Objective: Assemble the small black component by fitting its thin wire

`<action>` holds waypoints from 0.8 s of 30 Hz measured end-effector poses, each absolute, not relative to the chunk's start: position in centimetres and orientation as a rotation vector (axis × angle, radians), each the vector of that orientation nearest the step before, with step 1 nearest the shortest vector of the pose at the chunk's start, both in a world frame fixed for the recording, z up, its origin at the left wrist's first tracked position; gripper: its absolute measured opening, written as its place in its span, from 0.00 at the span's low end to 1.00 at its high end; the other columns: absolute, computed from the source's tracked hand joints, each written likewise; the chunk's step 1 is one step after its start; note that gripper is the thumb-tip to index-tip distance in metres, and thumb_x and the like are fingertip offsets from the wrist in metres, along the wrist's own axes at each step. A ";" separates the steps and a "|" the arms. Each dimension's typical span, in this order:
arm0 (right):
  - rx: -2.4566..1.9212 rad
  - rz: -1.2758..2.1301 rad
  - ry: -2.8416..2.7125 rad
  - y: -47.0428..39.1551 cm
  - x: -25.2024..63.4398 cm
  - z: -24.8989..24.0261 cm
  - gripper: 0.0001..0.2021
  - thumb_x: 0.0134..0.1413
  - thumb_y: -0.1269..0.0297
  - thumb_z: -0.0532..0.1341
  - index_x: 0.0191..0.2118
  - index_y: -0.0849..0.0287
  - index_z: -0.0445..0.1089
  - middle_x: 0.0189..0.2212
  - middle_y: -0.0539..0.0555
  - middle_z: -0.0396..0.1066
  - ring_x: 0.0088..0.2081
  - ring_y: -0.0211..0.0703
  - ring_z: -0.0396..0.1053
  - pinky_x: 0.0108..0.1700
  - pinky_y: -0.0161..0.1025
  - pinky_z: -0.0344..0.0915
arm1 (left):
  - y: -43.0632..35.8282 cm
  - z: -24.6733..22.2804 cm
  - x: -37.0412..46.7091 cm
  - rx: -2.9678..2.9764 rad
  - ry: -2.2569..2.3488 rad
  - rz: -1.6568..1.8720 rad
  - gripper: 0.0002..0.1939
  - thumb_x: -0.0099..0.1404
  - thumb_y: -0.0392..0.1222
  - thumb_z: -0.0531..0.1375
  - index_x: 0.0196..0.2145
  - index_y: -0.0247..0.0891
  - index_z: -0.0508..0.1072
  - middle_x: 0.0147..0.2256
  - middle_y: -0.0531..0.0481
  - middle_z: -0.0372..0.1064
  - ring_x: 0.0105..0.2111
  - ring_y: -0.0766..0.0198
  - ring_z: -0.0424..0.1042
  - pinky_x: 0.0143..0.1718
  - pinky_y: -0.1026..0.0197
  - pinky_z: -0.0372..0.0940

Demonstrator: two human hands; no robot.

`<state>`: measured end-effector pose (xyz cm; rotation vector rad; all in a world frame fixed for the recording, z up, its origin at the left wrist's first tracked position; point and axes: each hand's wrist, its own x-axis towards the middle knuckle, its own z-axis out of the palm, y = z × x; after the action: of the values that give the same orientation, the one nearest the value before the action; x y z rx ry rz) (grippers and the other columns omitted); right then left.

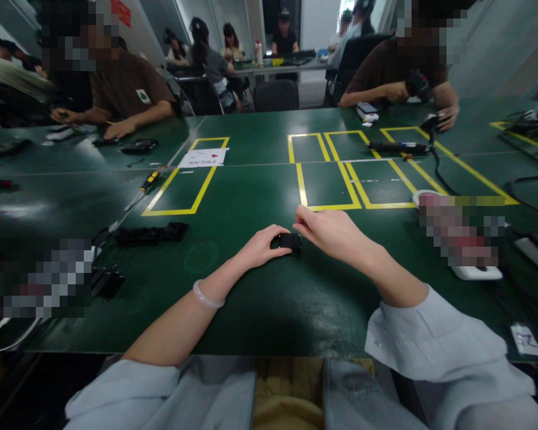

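A small black block-like part sits on the green table in front of me; its exact kind is too small to make out. My left hand grips it from the left, thumb below and fingers above. Close by on the right, my right hand has its fingers curled together at the part's upper right edge. Whatever the right fingertips may pinch is hidden. A pale bracelet circles my left wrist.
A black strip of parts lies left, with more black pieces nearer me. A yellow-handled screwdriver, a paper sheet and yellow tape outlines are farther off. A white-edged object lies right. Two co-workers sit opposite.
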<state>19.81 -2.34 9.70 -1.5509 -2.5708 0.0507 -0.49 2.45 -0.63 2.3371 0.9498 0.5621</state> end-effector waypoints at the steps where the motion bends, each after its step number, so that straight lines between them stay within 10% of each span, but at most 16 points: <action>1: -1.533 0.064 -2.573 -2.3 19.9 9.7 0.11 0.65 0.60 0.47 0.45 0.58 0.61 0.29 0.53 0.73 0.29 0.42 0.69 0.27 0.35 0.45 | 2.4 -0.6 -0.5 2.336 0.944 0.563 0.19 0.61 0.51 0.61 0.47 0.41 0.68 0.42 0.48 0.69 0.43 0.56 0.69 0.46 0.55 0.63; 24: -1.472 0.052 -2.557 -2.6 20.2 9.8 0.09 0.61 0.65 0.49 0.45 0.58 0.61 0.31 0.52 0.74 0.30 0.41 0.70 0.27 0.36 0.45 | 2.4 -0.6 -0.5 2.342 0.935 0.556 0.19 0.61 0.50 0.61 0.47 0.40 0.68 0.44 0.49 0.68 0.45 0.57 0.69 0.48 0.56 0.62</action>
<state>20.19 -2.56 9.78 -1.4720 -2.5570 0.0524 -0.50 2.42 -0.56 2.3422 0.9352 0.5564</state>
